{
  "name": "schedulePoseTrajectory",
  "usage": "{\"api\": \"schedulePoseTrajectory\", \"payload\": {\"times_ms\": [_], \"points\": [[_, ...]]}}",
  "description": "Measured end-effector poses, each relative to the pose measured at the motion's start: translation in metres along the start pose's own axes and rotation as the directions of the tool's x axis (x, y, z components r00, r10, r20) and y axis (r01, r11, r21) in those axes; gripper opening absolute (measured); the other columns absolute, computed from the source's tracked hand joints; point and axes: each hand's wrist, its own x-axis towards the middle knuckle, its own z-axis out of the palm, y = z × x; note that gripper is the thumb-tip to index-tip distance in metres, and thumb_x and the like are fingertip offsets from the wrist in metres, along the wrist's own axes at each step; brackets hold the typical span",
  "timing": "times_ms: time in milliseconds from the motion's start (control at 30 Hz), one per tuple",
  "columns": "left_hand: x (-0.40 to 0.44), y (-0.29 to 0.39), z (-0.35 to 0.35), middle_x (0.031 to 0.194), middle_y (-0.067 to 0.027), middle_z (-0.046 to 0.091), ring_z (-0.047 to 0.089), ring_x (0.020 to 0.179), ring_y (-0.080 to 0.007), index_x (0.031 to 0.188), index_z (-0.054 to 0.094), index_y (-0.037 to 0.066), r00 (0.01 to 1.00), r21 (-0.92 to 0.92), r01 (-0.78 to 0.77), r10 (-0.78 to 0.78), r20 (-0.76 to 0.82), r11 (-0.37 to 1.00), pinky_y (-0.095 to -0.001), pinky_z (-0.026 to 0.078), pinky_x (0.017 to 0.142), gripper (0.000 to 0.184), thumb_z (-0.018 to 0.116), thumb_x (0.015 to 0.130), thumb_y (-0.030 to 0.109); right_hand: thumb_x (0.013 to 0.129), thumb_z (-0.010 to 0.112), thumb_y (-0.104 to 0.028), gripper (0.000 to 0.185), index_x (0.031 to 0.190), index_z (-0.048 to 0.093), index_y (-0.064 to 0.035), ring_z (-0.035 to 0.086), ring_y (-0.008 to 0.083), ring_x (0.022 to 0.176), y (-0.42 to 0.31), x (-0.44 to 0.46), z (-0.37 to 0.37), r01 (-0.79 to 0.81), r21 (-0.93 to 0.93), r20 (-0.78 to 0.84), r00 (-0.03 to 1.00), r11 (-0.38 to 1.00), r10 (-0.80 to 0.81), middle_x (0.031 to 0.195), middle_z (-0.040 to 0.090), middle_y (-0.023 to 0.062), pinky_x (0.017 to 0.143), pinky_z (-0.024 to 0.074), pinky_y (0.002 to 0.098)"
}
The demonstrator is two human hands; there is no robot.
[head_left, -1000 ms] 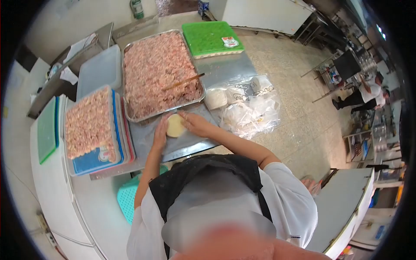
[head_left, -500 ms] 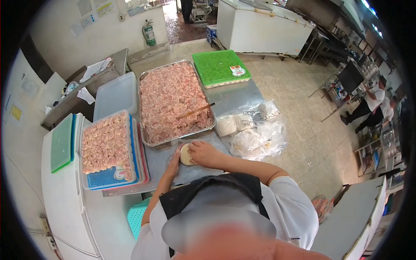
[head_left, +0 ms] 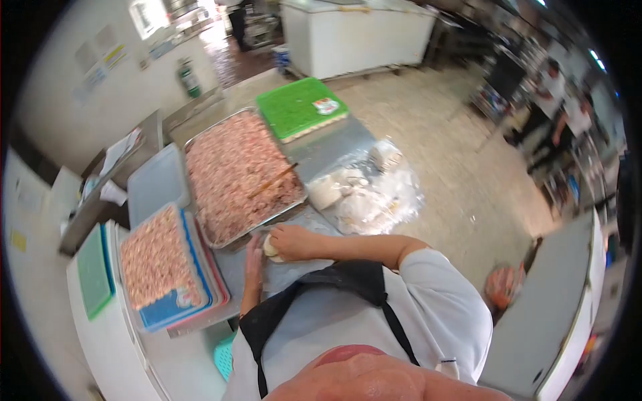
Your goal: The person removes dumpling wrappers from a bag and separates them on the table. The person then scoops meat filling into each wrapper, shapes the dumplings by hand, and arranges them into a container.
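A stack of pale round dough wrappers [head_left: 270, 248] is between my two hands, just in front of the large metal tray of ground meat [head_left: 234, 174]. My right hand [head_left: 290, 242] lies over the wrappers with its fingers curled, covering most of them. Along their left side is my left hand [head_left: 254, 257], upright, its fingers extended and blurred. A wooden stick [head_left: 274, 180] rests in the meat. Clear plastic bags with white wrapped packs [head_left: 368, 200] lie to the right of the tray.
A tray of shaped meat pieces [head_left: 157, 257] sits on stacked lids at left. Behind it is a translucent lid [head_left: 158, 184]. A green-lidded box [head_left: 301, 107] stands at the back. Two people [head_left: 552, 100] stand far right. A white freezer [head_left: 358, 40] is beyond.
The camera view has turned and tilted. My right hand has moved from the wrappers' right edge to over them, hiding most of the disc that showed earlier.
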Motion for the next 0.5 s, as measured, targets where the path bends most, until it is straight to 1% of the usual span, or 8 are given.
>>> {"api": "schedulePoseTrajectory", "payload": {"times_ms": [67,133,267,333,367,433,467,500], "points": [[-0.004,0.011,0.005,0.137,-0.0127,0.04,0.04,0.127,-0.025,0.141,0.03,0.001,1.0,0.047,0.021,-0.022,0.017,0.999,-0.0373,0.031,0.106,0.064,0.049,0.094,0.041,0.069,0.069,-0.025,0.031,0.087,0.06,-0.0009,0.056,0.03,0.087,0.016,-0.002,-0.008,-0.022,0.058,-0.002,1.0,0.998,0.022,0.089,0.057,0.0123,0.074,0.0494,0.0411],[-0.01,0.041,0.023,0.134,-0.0131,0.042,0.044,0.123,-0.024,0.137,0.036,0.0,0.967,0.497,-0.198,0.25,-0.041,0.845,-0.0369,0.037,0.101,0.057,0.059,0.09,0.021,0.074,0.068,-0.03,0.036,0.096,0.063,-0.002,0.058,0.0308,0.093,0.033,-0.003,-0.017,-0.22,0.386,0.053,0.975,0.896,0.217,0.098,0.06,0.0147,0.079,0.0483,0.04],[0.012,0.075,0.069,0.126,-0.0118,0.049,0.051,0.113,-0.0203,0.132,0.042,-0.001,0.956,0.363,-0.262,0.291,-0.026,0.894,-0.0324,0.046,0.091,0.053,0.065,0.085,0.009,0.081,0.067,-0.034,0.042,0.109,0.062,-0.003,0.06,0.026,0.099,0.033,-0.011,-0.044,-0.342,0.649,0.142,0.932,0.68,0.333,0.109,0.062,0.0137,0.082,0.0473,0.0357],[0.027,0.081,0.075,0.117,-0.0092,0.056,0.057,0.102,-0.0167,0.129,0.046,-0.001,0.999,0.254,0.006,-0.014,0.03,0.967,-0.0281,0.051,0.078,0.049,0.065,0.085,0.01,0.085,0.066,-0.035,0.051,0.122,0.056,-0.0026,0.059,0.02,0.103,0.037,-0.018,-0.043,-0.353,0.901,0.264,0.908,0.253,0.326,0.115,0.061,0.0103,0.085,0.0466,0.0328],[0.033,0.083,0.08,0.117,-0.0092,0.056,0.057,0.102,-0.0167,0.129,0.046,-0.001,0.999,0.256,0.009,-0.019,0.037,0.967,-0.0281,0.051,0.078,0.049,0.065,0.085,0.01,0.085,0.066,-0.035,0.051,0.122,0.056,-0.0026,0.059,0.02,0.103,0.037,-0.022,-0.045,-0.352,0.902,0.262,0.906,0.249,0.333,0.115,0.061,0.0103,0.085,0.0466,0.0328],[0.043,0.084,0.091,0.11,-0.0065,0.06,0.06,0.093,-0.0132,0.127,0.047,-0.001,0.999,0.371,-0.002,-0.016,0.046,0.928,-0.0239,0.052,0.069,0.047,0.065,0.085,0.008,0.088,0.064,-0.033,0.051,0.127,0.051,-0.0038,0.058,0.0162,0.1,0.032,-0.028,-0.058,-0.253,0.841,-0.005,0.88,0.478,0.475,0.112,0.061,0.0067,0.084,0.0473,0.0335],[0.044,0.082,0.096,0.11,-0.0065,0.06,0.06,0.093,-0.0132,0.127,0.047,-0.001,0.998,0.373,-0.003,-0.019,0.056,0.928,-0.0239,0.052,0.069,0.047,0.065,0.085,0.008,0.088,0.063,-0.03,0.052,0.13,0.048,-0.0041,0.059,0.0211,0.101,0.035,-0.029,-0.063,-0.267,0.727,-0.032,0.907,0.632,0.42,0.113,0.061,0.0118,0.085,0.0469,0.0338],[0.044,0.081,0.102,0.115,-0.0087,0.058,0.059,0.099,-0.0161,0.13,0.045,0.0,0.994,0.285,-0.004,-0.026,0.102,0.958,-0.027,0.052,0.075,0.048,0.062,0.088,0.016,0.088,0.063,-0.03,0.052,0.13,0.048,-0.0041,0.059,0.0211,0.101,0.041,-0.028,-0.07,-0.269,0.727,-0.038,0.903,0.632,0.428,0.113,0.061,0.0118,0.085,0.0469,0.0338]]}}
